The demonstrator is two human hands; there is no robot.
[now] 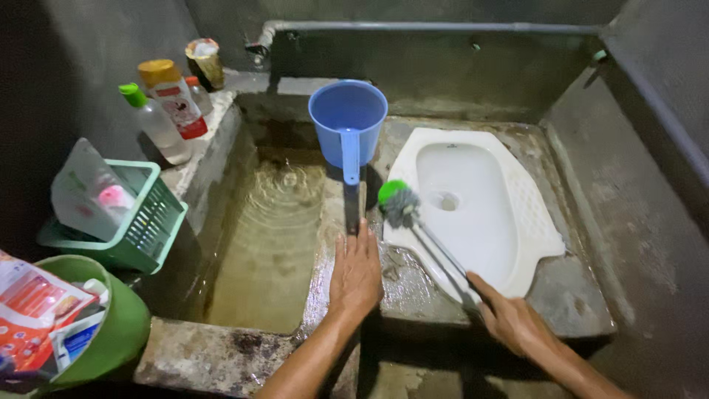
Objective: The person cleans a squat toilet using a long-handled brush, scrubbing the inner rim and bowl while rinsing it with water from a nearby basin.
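Right hand (513, 319) is closed around the lower end of a toilet brush (432, 247), fingers wrapped about the thin handle. The brush head, grey bristles on a green cap, rests at the left rim of the white squat toilet pan (532, 222). Left hand (356, 275) lies flat, fingers held together, palm down on the wet concrete ledge (332, 214) between pan and water trough (269, 244); it holds nothing.

Assessment: the brush appears light and stiff, the handle narrow and probably wet, so liable to slip or twist; the present hold near the handle end gives reach, and a hold nearer the middle would give firmer control. The ledge looks slick.

A blue dipper (348, 118) stands on the ledge behind the brush head. Bottles (166, 103) line the left shelf, beside a green basket (144, 222) and a green bucket (118, 325).
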